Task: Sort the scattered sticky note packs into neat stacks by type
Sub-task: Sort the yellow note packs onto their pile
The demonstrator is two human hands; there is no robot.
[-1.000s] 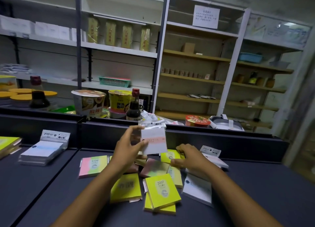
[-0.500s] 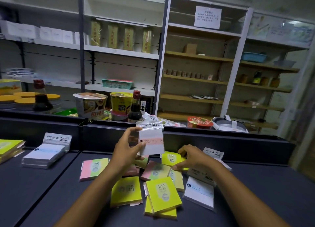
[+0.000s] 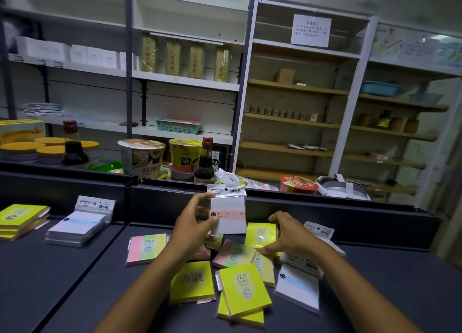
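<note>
Now the left hand (image 3: 193,222) holds a white pack with a pink band (image 3: 228,215) up in the air, thumb in front and fingers curled behind it. The right hand (image 3: 287,235) is down on the pile, fingers bent around a yellow pack (image 3: 261,235) near the back edge of the bench (image 3: 387,282).

More packs lie mixed in the middle of the bench: a pink and green pack (image 3: 147,247), yellow packs (image 3: 243,290) near the front edge, and a white pack (image 3: 297,287) to the right. Two neat stacks sit by the left edge already, a white stack (image 3: 80,227) and a yellow stack (image 3: 21,221).

What could go wrong? The wraps look shiny and smooth, so the raised pack could slip out of the pinch. Pulling the yellow pack could also drag the ones touching it and mess the pile more. The white packs differ in band colour, so one could land on the wrong stack.

The bench is dark and flat. Behind it stand shelves (image 3: 185,80) with noodle cups (image 3: 141,157), sauce bottles (image 3: 205,162) and a green basket (image 3: 178,126). The room is dim.
</note>
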